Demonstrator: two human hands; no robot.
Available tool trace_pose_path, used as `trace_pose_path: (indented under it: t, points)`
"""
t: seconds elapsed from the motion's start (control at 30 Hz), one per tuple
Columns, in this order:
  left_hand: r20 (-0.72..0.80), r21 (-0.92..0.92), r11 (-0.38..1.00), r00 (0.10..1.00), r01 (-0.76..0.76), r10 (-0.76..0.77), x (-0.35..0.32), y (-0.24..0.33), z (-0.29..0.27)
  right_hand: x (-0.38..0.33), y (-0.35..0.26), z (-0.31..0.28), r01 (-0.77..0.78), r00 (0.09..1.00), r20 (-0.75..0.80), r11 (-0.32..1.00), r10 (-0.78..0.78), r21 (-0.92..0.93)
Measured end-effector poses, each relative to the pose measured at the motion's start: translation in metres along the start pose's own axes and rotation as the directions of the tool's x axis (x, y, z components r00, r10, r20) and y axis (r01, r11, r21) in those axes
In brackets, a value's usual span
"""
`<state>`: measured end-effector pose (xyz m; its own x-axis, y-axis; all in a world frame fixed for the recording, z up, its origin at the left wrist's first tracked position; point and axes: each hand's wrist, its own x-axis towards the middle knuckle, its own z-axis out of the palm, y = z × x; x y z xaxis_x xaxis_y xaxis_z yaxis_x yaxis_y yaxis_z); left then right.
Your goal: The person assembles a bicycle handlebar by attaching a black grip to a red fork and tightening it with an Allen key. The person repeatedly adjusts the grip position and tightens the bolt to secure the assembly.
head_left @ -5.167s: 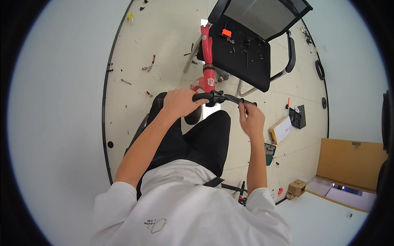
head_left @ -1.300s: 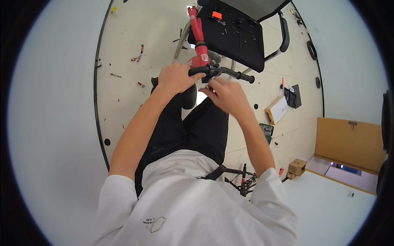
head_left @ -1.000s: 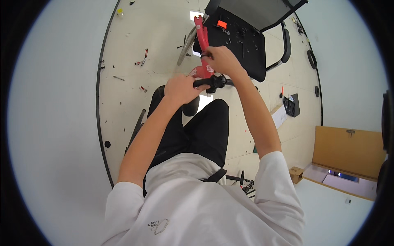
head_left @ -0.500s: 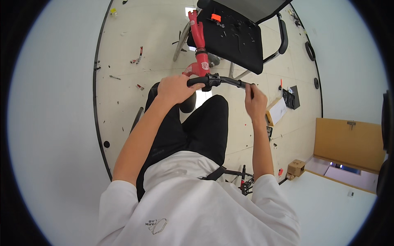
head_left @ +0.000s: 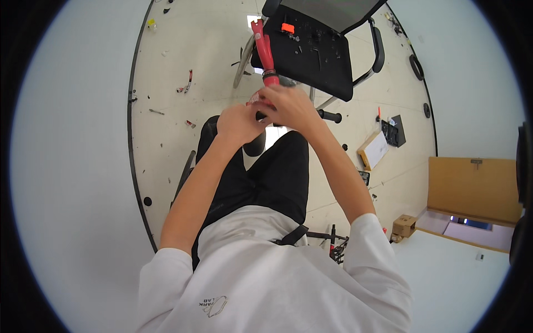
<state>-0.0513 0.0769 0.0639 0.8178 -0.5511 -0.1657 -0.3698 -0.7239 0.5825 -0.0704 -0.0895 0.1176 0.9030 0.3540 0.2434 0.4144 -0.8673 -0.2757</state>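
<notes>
Head view: pale floor [head_left: 211,41] fills most of the scene, littered with loose bits. Person sits in a white T-shirt [head_left: 266,277] and black trousers [head_left: 280,177], knees apart. Black chair [head_left: 327,82] faces them, tilted in frame; wood-coloured door [head_left: 472,186] at far right. Red bike part [head_left: 266,53], forked at its far end, points away from the person; it overlaps the seat's left edge in view, contact unclear. Black handlebar [head_left: 331,116] is mounted crosswise at its near end, above and ahead of the knees; centre hidden by hands, right grip sticks out past the right wrist. Left hand [head_left: 239,123]: fingers curled, closed around the handlebar's left end. Right hand [head_left: 290,108]: crosses over the handlebar's middle, overlapping the left hand; fingers bent, blurred, cannot tell whether they grip anything. White-topped box [head_left: 374,150] on floor to the right, open black case [head_left: 390,132] beside it. Cardboard box [head_left: 404,225] near the door. Chair seat holds an orange item [head_left: 287,28], an L-shaped key [head_left: 318,58] and small dark hardware.
</notes>
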Motion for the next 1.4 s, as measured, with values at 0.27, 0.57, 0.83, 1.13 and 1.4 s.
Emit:
trace_pose_path:
  t: [0.27,0.57,0.83,1.13,1.4]
  points:
    - [0.048,0.059,0.997,0.997,0.052,-0.055,0.003,0.004,0.005,0.007,0.097,0.013,-0.442,0.895,-0.047,0.896,0.443,0.030]
    - [0.101,0.079,0.996,0.993,0.046,-0.053,0.001,0.005,-0.007,-0.115,0.089,-0.006,-0.536,0.813,-0.289,0.844,0.505,-0.033]
    - [0.062,0.098,0.994,0.997,0.043,-0.050,0.003,0.003,-0.005,-0.162,-0.042,0.000,-0.483,0.815,-0.299,0.866,0.497,0.125]
    - [-0.041,0.044,0.996,0.996,-0.072,0.074,0.007,-0.013,0.009,-0.022,-0.012,-0.018,0.088,0.988,0.139,0.984,-0.066,-0.154]
    - [-0.018,0.024,0.999,1.000,-0.024,0.024,0.002,-0.003,0.010,0.035,0.065,0.000,-0.260,0.956,0.161,0.963,0.245,0.079]
